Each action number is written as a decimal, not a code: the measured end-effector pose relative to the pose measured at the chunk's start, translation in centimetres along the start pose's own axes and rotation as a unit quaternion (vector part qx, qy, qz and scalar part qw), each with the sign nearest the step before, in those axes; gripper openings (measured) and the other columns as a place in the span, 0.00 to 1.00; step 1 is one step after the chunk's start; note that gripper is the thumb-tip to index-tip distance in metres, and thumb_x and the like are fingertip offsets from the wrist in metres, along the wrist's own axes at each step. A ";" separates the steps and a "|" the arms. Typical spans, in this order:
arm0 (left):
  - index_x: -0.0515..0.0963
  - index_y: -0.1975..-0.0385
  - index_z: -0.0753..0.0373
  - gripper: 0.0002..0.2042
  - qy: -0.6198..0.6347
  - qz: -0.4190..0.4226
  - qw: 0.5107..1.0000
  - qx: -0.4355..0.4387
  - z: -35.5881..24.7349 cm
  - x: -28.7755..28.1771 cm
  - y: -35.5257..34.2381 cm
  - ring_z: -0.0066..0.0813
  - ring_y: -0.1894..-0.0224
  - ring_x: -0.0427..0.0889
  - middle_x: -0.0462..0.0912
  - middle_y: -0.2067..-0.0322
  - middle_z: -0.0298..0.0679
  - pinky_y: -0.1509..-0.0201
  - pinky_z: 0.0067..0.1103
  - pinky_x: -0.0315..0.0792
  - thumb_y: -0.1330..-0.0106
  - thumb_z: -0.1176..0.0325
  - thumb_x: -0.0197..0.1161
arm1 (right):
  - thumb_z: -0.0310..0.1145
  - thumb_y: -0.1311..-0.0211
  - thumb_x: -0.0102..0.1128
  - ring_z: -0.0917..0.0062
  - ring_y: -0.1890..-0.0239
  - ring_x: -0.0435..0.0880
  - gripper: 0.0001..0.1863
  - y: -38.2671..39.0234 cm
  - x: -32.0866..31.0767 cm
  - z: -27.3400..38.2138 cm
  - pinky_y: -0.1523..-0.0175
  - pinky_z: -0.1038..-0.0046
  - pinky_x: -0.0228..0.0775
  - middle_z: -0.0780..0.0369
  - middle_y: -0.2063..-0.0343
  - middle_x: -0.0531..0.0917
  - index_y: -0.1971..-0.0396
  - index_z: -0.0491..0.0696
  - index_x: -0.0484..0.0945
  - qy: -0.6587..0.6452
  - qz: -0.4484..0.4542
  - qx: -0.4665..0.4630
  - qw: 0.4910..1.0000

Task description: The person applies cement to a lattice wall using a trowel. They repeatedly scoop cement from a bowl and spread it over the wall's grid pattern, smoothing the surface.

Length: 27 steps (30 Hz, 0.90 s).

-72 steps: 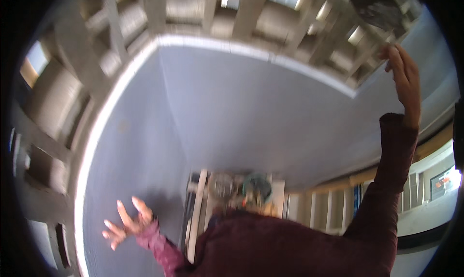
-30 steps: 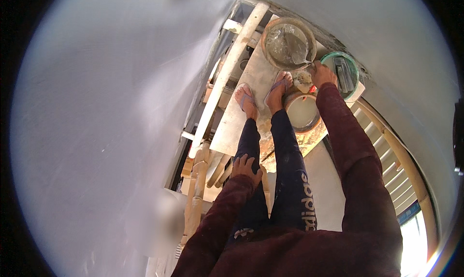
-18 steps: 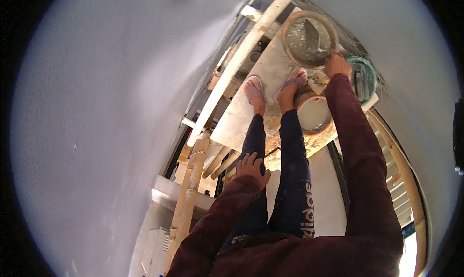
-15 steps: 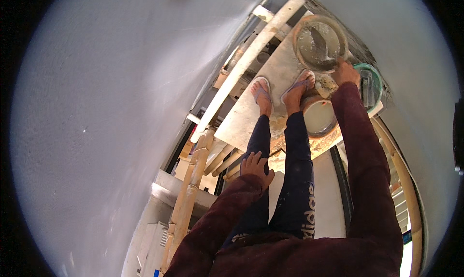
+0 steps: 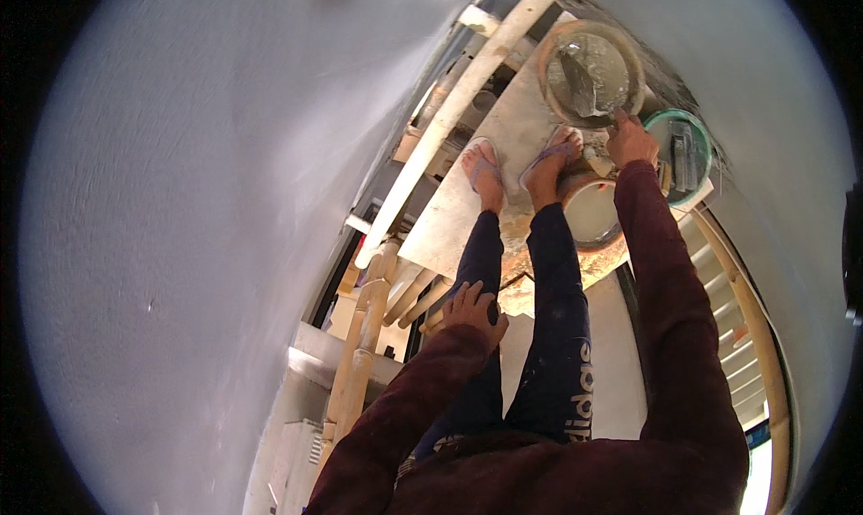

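My right hand [image 5: 632,143] is closed around the handle of a trowel [image 5: 580,82] at the near right rim of a round, mortar-stained bucket [image 5: 547,93]. Its pointed, grey-coated blade lies inside, over wet, pale, watery mix. Most of the handle is hidden in my fist. My left hand [image 5: 473,312] rests on my left leg near the knee, fingers spread, holding nothing.
I stand in sandals on a pale plank [image 5: 440,230]. An orange-rimmed bucket [image 5: 584,247] of whitish liquid and a green tub [image 5: 705,175] holding flat tools stand at the right. Bamboo poles [image 5: 449,119] run along the left side. Grey plastered walls [image 5: 180,200] flank both sides.
My right hand has shifted slightly left and down, and the trowel blade has moved within the bucket, with the mix around it disturbed. My left hand stays on my leg.
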<state>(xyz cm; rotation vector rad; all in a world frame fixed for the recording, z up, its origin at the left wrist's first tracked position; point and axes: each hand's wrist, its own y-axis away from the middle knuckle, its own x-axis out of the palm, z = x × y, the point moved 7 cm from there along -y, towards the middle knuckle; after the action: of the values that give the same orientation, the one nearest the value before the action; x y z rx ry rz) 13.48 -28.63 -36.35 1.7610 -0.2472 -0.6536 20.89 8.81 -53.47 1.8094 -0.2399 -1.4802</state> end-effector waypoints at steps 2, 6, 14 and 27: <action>0.73 0.49 0.56 0.25 0.000 0.006 1.000 -0.001 -0.1 -0.2 0.1 0.41 0.33 0.53 0.62 0.38 0.42 0.33 0.39 0.47 0.44 0.51 0.57 | 0.37 0.42 0.55 0.59 0.58 0.81 0.21 0.4 -0.7 -0.8 0.56 0.58 0.73 0.56 0.56 0.79 0.47 0.58 0.70 -0.021 -0.037 0.011 0.999; 0.73 0.50 0.55 0.23 -0.015 0.000 1.000 0.009 -0.1 0.0 -0.2 0.41 0.33 0.54 0.63 0.39 0.41 0.33 0.39 0.47 0.44 0.51 0.57 | 0.37 0.42 0.55 0.60 0.55 0.79 0.22 -0.6 -1.2 -1.3 0.54 0.59 0.73 0.58 0.52 0.76 0.46 0.58 0.69 -0.037 -0.023 0.048 0.998; 0.72 0.48 0.54 0.24 -0.054 0.064 0.996 -0.006 -1.3 -1.6 -0.6 0.38 0.32 0.52 0.60 0.37 0.42 0.31 0.38 0.46 0.43 0.51 0.57 | 0.35 0.43 0.55 0.61 0.54 0.79 0.21 -1.6 -0.1 -1.4 0.55 0.61 0.74 0.58 0.51 0.76 0.48 0.63 0.71 0.009 -0.040 -0.010 0.999; 0.75 0.51 0.49 0.22 -0.074 0.032 0.997 0.006 -0.7 -1.4 -1.3 0.37 0.33 0.55 0.64 0.39 0.37 0.33 0.37 0.47 0.47 0.51 0.58 | 0.31 0.45 0.55 0.62 0.54 0.79 0.22 -1.9 -1.5 -2.1 0.55 0.63 0.74 0.58 0.54 0.76 0.48 0.61 0.72 -0.014 -0.052 -0.024 0.998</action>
<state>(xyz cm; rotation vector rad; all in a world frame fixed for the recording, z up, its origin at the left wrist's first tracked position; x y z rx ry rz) 12.48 -26.97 -37.07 1.7100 -0.4088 -0.7381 21.70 11.85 -53.54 1.7873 -0.1227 -1.5707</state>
